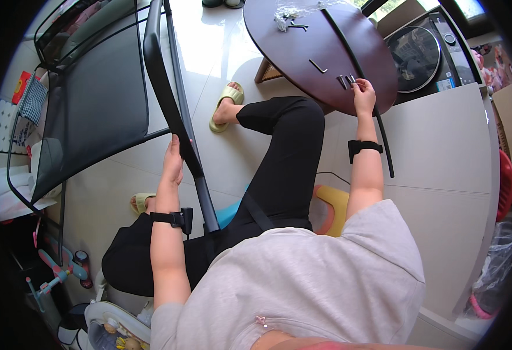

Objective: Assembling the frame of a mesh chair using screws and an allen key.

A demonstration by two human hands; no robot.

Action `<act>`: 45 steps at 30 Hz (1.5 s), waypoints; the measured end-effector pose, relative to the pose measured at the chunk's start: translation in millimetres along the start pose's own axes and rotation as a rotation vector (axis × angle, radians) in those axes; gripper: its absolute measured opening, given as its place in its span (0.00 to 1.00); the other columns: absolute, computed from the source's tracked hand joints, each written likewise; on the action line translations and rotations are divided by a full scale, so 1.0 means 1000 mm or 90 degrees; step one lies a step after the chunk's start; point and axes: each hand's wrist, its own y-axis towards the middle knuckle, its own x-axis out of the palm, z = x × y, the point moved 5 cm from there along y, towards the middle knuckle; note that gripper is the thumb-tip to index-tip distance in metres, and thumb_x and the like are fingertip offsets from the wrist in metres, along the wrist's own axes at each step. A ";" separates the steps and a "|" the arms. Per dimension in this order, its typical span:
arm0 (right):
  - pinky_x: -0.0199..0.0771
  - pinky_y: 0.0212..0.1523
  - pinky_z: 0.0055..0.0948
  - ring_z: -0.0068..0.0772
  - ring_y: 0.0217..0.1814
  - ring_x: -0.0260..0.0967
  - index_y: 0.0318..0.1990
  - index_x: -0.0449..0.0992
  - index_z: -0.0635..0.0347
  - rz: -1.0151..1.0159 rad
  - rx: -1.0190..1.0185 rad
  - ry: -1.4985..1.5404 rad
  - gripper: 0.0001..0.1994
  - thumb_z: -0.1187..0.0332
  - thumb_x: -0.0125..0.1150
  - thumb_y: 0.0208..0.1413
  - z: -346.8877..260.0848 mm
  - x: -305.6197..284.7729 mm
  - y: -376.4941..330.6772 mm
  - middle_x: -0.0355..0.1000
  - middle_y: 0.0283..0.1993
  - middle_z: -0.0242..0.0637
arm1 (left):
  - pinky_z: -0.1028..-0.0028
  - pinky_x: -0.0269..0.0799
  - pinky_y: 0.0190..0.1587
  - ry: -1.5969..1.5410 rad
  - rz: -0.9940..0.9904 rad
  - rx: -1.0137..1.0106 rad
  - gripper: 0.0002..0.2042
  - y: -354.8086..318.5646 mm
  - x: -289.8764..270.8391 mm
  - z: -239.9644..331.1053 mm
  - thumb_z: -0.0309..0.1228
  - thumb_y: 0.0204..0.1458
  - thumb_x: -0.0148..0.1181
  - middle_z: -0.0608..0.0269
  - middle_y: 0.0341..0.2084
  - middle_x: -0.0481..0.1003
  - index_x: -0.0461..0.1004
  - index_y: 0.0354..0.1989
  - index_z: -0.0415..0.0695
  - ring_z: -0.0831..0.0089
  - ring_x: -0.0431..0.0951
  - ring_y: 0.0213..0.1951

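A black chair with a dark mesh seat (95, 105) stands tilted at my left. My left hand (175, 163) is closed around the edge of its black metal frame (177, 125), with the fingers partly hidden behind it. Over the round dark brown table (279, 49), my right hand (363, 96) pinches a small metal bolt (352, 78) near the table's right edge. Beside it lie more bolts (341, 82). An L-shaped hex key (319, 67) rests a little to their left. A long black bar (385, 143) crosses the table and passes my right wrist, sticking out past the edge.
Clear plastic wrapping (288, 16) and small black pieces (298, 25) lie on the table's far part. Right of the table are a pale cabinet (442, 140) and a turntable-like device (414, 58). A yellow stool (337, 204) stands by my legs; a child's scooter (57, 271) is at lower left.
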 end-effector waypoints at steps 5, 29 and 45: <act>0.70 0.37 0.31 0.38 0.34 0.72 0.37 0.74 0.58 -0.002 -0.060 -0.166 0.08 0.71 0.56 0.48 0.019 0.004 -0.004 0.74 0.31 0.40 | 0.69 0.56 0.56 0.002 0.016 -0.005 0.32 -0.003 0.001 -0.001 0.56 0.54 0.40 0.55 0.43 0.70 0.60 0.53 0.37 0.69 0.67 0.48; 0.51 0.61 0.39 0.46 0.69 0.37 0.64 0.27 0.60 -0.790 0.061 0.270 0.56 0.58 0.69 0.39 -0.219 0.254 -0.283 0.38 0.67 0.53 | 0.68 0.35 0.64 -0.045 0.013 -0.022 0.31 -0.010 0.017 0.016 0.51 0.58 0.33 0.56 0.63 0.46 0.45 0.63 0.41 0.67 0.40 0.65; 0.67 0.24 0.21 0.23 0.24 0.67 0.43 0.59 0.65 -0.565 -0.079 0.503 0.17 0.67 0.58 0.52 -0.269 0.311 -0.257 0.68 0.31 0.37 | 0.59 0.47 0.60 -0.114 0.204 0.042 0.25 -0.038 -0.118 0.031 0.43 0.56 0.45 0.62 0.55 0.60 0.51 0.59 0.48 0.69 0.59 0.56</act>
